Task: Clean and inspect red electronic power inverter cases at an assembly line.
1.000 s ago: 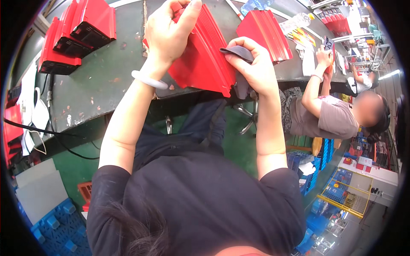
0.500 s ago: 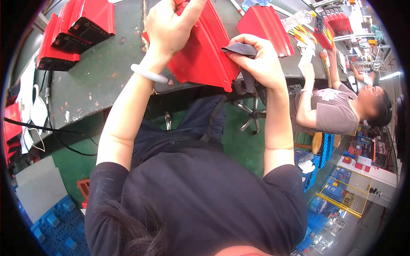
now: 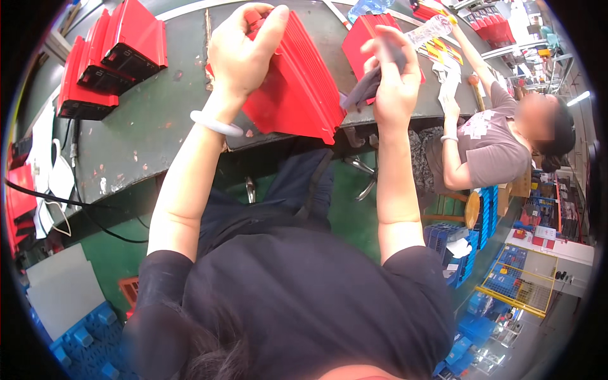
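Observation:
A red ribbed metal casing (image 3: 294,82) stands tilted at the bench's near edge in front of me. My left hand (image 3: 240,57) is closed at its upper left end, thumb and fingers curled around the edge; part of the grip is hidden. To the right of the casing, my right hand (image 3: 396,85) is raised and holds a dark grey cloth (image 3: 364,90), which hangs down beside the casing's lower right edge. Blur softens its fingertips. Behind that hand is a second red ribbed casing (image 3: 360,47), partly covered by it.
Several red casings with black end faces (image 3: 130,54) stand on the left of the dark green bench (image 3: 152,120). A clear bottle (image 3: 434,30) lies at the far right. A co-worker (image 3: 500,136) sits to the right, arms over the bench. A black cable (image 3: 95,218) hangs at left.
My right hand has lifted away from the casing's right edge, taking the cloth up and right. The left hand and casing shifted slightly. The co-worker's arm reaches farther out.

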`<state>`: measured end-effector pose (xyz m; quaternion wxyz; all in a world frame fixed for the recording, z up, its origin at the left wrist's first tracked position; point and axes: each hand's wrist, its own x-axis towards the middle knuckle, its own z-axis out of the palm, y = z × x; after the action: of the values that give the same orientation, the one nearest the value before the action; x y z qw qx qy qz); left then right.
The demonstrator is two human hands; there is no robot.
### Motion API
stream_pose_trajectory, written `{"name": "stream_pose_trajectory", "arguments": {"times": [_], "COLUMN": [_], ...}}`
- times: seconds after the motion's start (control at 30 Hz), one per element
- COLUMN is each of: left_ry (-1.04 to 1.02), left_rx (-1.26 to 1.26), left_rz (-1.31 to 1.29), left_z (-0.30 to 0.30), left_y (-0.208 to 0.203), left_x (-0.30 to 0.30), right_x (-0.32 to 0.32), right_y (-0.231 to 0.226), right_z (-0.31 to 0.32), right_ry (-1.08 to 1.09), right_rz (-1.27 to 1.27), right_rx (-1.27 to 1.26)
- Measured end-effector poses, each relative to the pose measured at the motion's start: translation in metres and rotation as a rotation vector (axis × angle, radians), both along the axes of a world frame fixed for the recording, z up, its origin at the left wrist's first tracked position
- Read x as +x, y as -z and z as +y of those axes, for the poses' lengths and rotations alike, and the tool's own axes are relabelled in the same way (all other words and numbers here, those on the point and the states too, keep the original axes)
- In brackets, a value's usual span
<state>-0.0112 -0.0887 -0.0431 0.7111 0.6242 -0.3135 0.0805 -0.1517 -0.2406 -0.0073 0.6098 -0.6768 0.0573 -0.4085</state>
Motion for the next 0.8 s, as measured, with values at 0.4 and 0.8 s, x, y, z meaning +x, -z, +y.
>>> {"name": "stream_pose_trajectory", "arguments": {"times": [0.4, 0.8], "left_ry": [-0.024, -0.043], "left_rx": [-0.066, -0.043], "left_rz": [0.073, 0.194], "left_z": [-0.004, -0.001], "left_y": [-0.002, 0.000], "left_x": [-0.001, 0.027], "right_x": [-0.029, 0.002], "right_y": [-0.003, -0.015], "right_z": [0.023, 0.043], "right_ry": [-0.084, 0.041], "right_rz": [0.490, 0.548], "right_rx": [-0.646, -0.909]}}
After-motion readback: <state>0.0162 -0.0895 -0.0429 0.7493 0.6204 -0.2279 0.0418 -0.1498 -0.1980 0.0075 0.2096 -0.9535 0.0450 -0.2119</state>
